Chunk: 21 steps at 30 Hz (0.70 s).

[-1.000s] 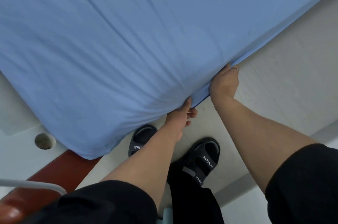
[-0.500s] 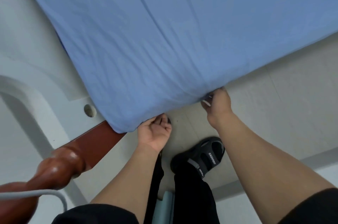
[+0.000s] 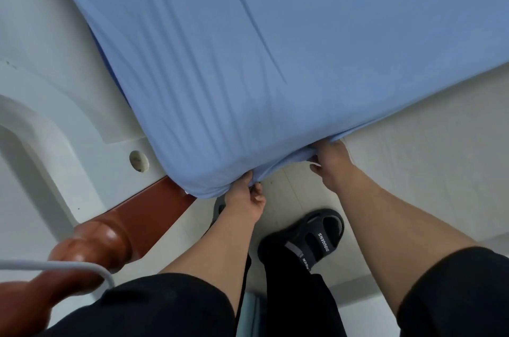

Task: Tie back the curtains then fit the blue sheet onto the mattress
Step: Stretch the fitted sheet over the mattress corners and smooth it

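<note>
Pale floor tiles [image 3: 413, 171] are filling the 4 o'clock side of the head view, and the white bed frame [image 3: 55, 116] with its reddish wooden post [image 3: 91, 246] is sitting toward 8 o'clock. We are seeing only this one view. Our blue sheet [image 3: 275, 61] is spreading over the mattress from 12 o'clock down to its corner near the centre.

Compared with half a second ago, our left hand [image 3: 245, 196], which was lying open palm-up below the corner, is now pinching the sheet's hem right at the corner, its grip clenched on the fabric. Our right hand [image 3: 330, 160] is staying at the side edge, toward 3 o'clock of the left, fingers curled into the bunched hem, so its grip is grasping the sheet too. A loose fold is now hanging between the two hands.

We are judging that the corner is being tucked under: both hands are gathering slack, and the hem is still needing to go beneath the mattress. Our black sandal [image 3: 308, 237] is standing at 5 o'clock.
</note>
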Available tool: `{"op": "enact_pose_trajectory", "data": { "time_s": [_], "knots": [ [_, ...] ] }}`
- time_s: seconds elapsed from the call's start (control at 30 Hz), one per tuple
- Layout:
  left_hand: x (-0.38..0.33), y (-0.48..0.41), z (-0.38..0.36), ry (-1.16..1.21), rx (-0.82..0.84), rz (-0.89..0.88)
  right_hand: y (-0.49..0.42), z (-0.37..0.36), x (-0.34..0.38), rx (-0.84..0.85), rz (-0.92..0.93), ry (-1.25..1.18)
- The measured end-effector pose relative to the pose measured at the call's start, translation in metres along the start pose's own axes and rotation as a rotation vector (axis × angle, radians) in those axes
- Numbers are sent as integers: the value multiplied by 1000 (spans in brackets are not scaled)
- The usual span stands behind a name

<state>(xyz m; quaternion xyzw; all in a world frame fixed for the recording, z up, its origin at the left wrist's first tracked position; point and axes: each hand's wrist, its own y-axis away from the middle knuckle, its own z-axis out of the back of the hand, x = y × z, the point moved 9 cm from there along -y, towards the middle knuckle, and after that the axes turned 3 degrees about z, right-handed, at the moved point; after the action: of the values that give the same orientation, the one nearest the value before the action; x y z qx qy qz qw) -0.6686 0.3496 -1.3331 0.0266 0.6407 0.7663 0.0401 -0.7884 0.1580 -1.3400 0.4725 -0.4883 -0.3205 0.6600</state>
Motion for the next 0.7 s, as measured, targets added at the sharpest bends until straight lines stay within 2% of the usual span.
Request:
{"op": "enact_pose_trajectory", "data": {
  "time_s": [0.07,0.13,0.2,0.3,0.37,0.47,0.6,0.7],
  "knots": [
    [-1,2,0,7,-15,-4,3,-7,0,59,-50,-28],
    [2,12,5,-83,-82,27,11,-6,2,100,-77,-23],
    [8,36,-2,-285,-125,40,25,14,14,79,-79,-24],
    [15,83,-41,-808,-98,-70,49,69,44,8,-68,-93],
    [25,124,-94,-1067,-20,-206,67,121,73,-10,-74,-106],
    [47,184,-178,-1257,124,-366,92,200,117,-34,-57,-64],
    [87,244,-298,-1301,239,-465,119,312,185,-157,-5,-28],
    [127,275,-382,-1347,321,-527,122,383,231,-246,27,-95]
  ]
}}
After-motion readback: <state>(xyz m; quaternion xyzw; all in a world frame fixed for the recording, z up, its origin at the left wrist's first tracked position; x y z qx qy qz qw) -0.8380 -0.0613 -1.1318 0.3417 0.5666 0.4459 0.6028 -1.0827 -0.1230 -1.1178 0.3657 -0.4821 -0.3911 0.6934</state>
